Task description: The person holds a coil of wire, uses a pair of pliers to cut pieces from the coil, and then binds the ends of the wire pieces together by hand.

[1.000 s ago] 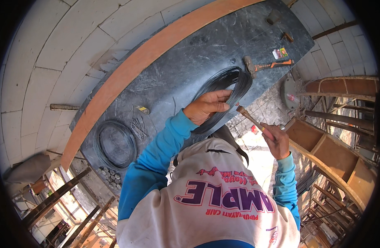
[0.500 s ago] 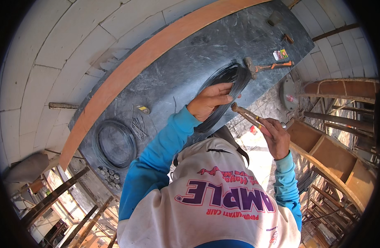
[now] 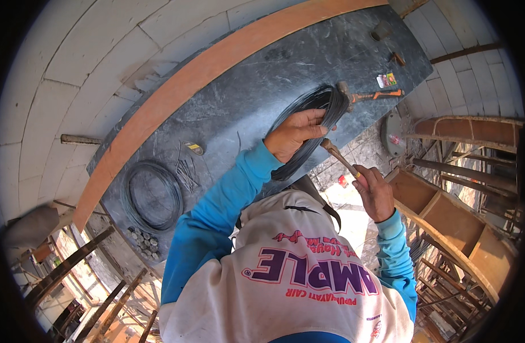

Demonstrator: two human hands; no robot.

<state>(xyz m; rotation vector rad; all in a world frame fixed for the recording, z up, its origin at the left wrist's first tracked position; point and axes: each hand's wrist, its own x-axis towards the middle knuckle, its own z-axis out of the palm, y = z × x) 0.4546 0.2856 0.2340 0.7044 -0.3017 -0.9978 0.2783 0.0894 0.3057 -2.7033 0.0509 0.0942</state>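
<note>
My left hand (image 3: pixel 294 134) grips a coil of thin black wire (image 3: pixel 326 102) that lies partly on a dark board table (image 3: pixel 262 86) and hangs over its near edge. My right hand (image 3: pixel 378 193) holds a slim hand tool (image 3: pixel 338 157) by its handle. The tool's head points up at the coil, just under my left fingers. Blue sleeves and a white printed shirt fill the lower part of the view.
A second black wire coil (image 3: pixel 153 195) lies at the table's left, with loose nails (image 3: pixel 187 171) and a pile of small metal pieces (image 3: pixel 143 240) nearby. An orange-handled hammer (image 3: pixel 374 95) rests by the held coil. An orange plank (image 3: pixel 217 63) borders a pale block wall. Wooden framing (image 3: pixel 457 223) stands to the right.
My left hand has slid a little up and right along the coil. My right hand has brought the tool's head closer to the wire.
</note>
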